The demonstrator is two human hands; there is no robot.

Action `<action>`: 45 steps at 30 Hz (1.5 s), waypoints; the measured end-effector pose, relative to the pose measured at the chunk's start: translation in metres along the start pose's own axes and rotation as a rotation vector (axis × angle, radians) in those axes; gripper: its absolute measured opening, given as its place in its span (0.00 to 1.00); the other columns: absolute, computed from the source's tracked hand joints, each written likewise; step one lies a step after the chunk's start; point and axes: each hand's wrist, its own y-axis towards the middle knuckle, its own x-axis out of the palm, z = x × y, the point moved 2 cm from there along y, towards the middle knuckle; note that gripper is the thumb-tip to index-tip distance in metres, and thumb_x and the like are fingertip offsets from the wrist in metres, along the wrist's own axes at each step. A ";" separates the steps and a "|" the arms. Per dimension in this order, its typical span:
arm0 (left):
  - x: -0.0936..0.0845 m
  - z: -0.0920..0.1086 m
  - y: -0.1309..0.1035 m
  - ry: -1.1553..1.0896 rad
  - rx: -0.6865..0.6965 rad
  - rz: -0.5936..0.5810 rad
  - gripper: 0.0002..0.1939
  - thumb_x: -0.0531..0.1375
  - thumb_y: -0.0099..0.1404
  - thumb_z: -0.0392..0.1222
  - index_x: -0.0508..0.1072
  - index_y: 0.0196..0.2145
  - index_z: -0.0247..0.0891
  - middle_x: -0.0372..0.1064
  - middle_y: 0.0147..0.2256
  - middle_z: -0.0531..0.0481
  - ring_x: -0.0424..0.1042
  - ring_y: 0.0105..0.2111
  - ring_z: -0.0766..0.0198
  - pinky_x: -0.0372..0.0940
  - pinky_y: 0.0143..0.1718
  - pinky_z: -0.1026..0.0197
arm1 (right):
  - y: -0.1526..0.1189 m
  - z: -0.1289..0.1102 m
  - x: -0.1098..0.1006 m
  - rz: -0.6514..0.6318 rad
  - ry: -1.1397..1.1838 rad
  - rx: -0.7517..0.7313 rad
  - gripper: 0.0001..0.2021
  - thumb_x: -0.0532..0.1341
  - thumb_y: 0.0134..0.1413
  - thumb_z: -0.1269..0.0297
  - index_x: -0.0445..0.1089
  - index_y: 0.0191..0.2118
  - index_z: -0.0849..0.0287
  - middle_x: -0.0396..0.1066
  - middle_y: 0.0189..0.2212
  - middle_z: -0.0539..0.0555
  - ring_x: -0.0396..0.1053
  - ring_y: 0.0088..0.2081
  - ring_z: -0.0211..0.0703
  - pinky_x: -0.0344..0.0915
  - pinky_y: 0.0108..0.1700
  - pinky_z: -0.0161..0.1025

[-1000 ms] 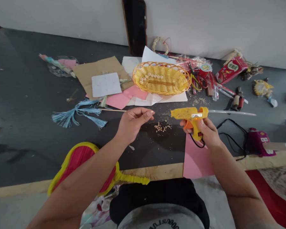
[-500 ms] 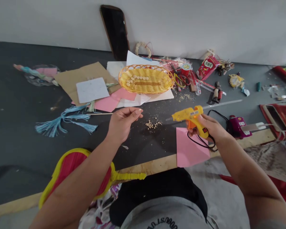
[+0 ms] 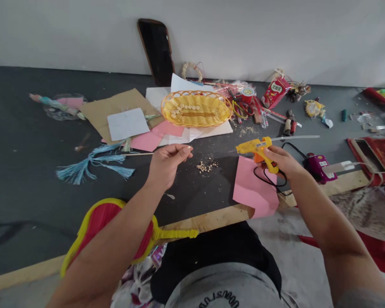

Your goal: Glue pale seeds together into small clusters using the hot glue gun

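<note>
My left hand [image 3: 167, 167] is closed, thumb pressed to the forefinger, around a thin wooden stick [image 3: 139, 154]. The stick's left end reaches a blue thread tassel [image 3: 94, 164]. Something tiny and pale shows at the fingertips, too small to name. A yellow hot glue gun [image 3: 255, 146] is gripped in my right hand [image 3: 280, 160], its nozzle pointing left and a clear glue stick [image 3: 297, 137] sticking out behind. Between the hands lies a small pile of pale beads or pellets [image 3: 207, 165]. Under the gun is a pink paper sheet [image 3: 253, 188].
A yellow wicker basket [image 3: 197, 120] holding some pale pieces sits on papers. A phone [image 3: 156, 51] leans against the wall. Pliers [image 3: 289, 124] and a red carton [image 3: 276, 92] lie right. A purple power adapter [image 3: 321, 168] and a red-yellow fan-shaped piece [image 3: 160, 234] are near the edge.
The glue gun in my right hand has shifted slightly up relative to the pink sheet, which has turned and now bends over the table edge. My left hand keeps its pinch. The view has shifted slightly.
</note>
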 end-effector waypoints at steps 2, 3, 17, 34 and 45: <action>0.000 0.000 0.000 -0.007 -0.004 -0.003 0.11 0.72 0.49 0.47 0.81 0.27 0.36 0.75 0.24 0.49 0.66 0.24 0.69 0.60 0.28 0.64 | 0.000 -0.005 -0.011 -0.029 -0.093 0.065 0.25 0.72 0.39 0.41 0.73 0.32 0.60 0.73 0.23 0.52 0.69 0.21 0.36 0.67 0.22 0.32; -0.001 -0.001 0.000 -0.008 -0.004 -0.009 0.11 0.72 0.50 0.47 0.82 0.28 0.36 0.75 0.24 0.49 0.66 0.24 0.69 0.60 0.29 0.64 | 0.001 -0.005 -0.017 -0.030 -0.129 0.099 0.25 0.72 0.40 0.41 0.72 0.32 0.60 0.72 0.21 0.51 0.68 0.20 0.36 0.65 0.20 0.32; -0.002 -0.005 0.001 0.037 -0.009 -0.034 0.12 0.71 0.51 0.47 0.82 0.29 0.37 0.76 0.25 0.48 0.67 0.25 0.68 0.61 0.28 0.63 | 0.013 -0.045 0.003 0.451 -1.465 -0.064 0.20 0.54 0.63 0.48 0.75 0.38 0.58 0.77 0.32 0.61 0.74 0.36 0.52 0.61 0.35 0.41; -0.001 -0.004 -0.002 0.054 -0.002 -0.017 0.13 0.71 0.52 0.50 0.81 0.29 0.37 0.78 0.28 0.47 0.73 0.30 0.63 0.66 0.36 0.61 | 0.034 0.006 0.152 -0.140 -1.179 -0.841 0.11 0.55 0.67 0.65 0.76 0.45 0.56 0.75 0.41 0.57 0.65 0.43 0.48 0.63 0.48 0.44; 0.000 -0.002 -0.003 0.072 -0.034 -0.038 0.11 0.71 0.53 0.48 0.82 0.30 0.38 0.77 0.26 0.49 0.71 0.28 0.65 0.64 0.33 0.63 | 0.036 0.008 0.157 -0.095 -1.219 -0.796 0.09 0.57 0.66 0.65 0.75 0.39 0.57 0.76 0.40 0.56 0.65 0.44 0.50 0.59 0.43 0.45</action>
